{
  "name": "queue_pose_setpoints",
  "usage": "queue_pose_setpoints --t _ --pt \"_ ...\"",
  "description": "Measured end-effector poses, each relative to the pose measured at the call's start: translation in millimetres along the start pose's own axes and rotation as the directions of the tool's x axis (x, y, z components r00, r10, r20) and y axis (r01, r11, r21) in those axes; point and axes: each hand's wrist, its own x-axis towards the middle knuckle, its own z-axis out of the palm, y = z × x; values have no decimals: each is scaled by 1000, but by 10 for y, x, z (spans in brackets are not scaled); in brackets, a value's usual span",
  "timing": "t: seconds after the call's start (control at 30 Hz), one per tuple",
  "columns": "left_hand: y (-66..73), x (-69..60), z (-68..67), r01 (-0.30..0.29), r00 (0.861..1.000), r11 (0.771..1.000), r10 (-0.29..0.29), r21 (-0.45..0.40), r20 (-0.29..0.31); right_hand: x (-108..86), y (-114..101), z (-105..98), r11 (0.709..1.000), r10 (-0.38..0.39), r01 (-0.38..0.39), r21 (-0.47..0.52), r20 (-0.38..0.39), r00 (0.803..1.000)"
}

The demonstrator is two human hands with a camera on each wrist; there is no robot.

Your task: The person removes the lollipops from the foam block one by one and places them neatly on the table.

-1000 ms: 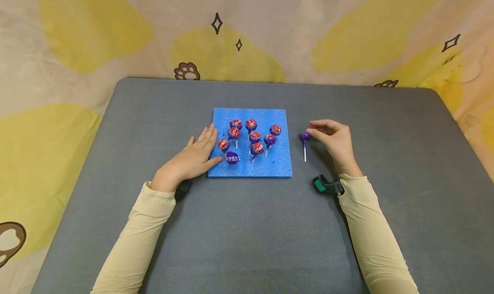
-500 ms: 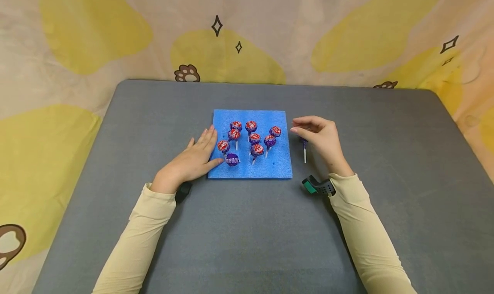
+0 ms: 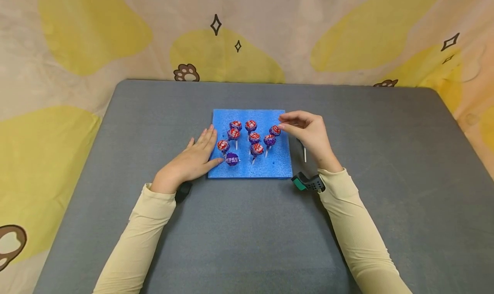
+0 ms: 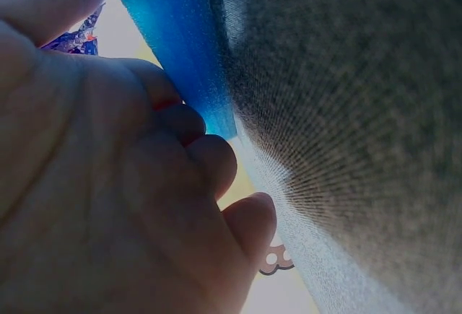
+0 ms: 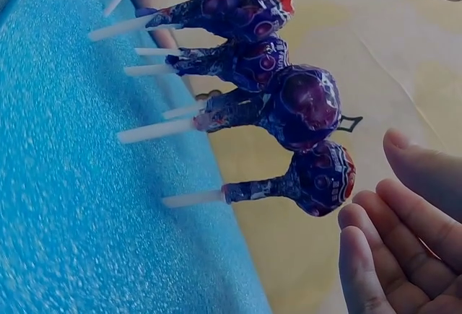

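A blue foam block [image 3: 278, 168] holds several lollipops with red and purple wrappers, their sticks pushed into it. My left hand [image 3: 188, 160] rests flat along the block's left edge, fingers extended, thumb near the purple-topped lollipop [image 3: 232, 159]. My right hand [image 3: 310, 134] hovers over the block's right edge beside the rear-right lollipop [image 3: 275, 131]. In the right wrist view, the fingers [image 5: 357, 256] are loosely bent, with a gap between thumb and fingertips and nothing held. The nearest lollipop [image 5: 321, 178] stands just short of those fingertips.
One loose lollipop lies on the grey table [image 3: 247, 234] right of the block; only its white stick [image 3: 305, 154] shows below my right hand. A patterned yellow and cream cloth [image 3: 308, 28] hangs behind the table.
My right hand has moved left, from beside the loose lollipop, across it to the block's rear-right lollipop. The loose one has stayed on the table. My left hand has not moved.
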Motion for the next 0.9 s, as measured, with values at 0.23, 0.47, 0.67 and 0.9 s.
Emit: queue_pose_setpoints --t 0.23,0.47,0.67,0.9 --pt "6 -4 -6 -1 1000 1000 1 3 -2 1 -7 23 1000 9 -9 -6 -4 1000" --pt "15 -10 -13 -2 1000 1000 2 3 1 -11 7 21 1000 20 -20 -5 1 1000" --pt "19 -7 -16 1 1000 1000 -1 5 2 -10 34 20 1000 30 -30 -8 12 999" --pt "15 -15 -7 -3 1000 1000 3 4 1 -16 48 24 998 54 -54 -38 16 998"
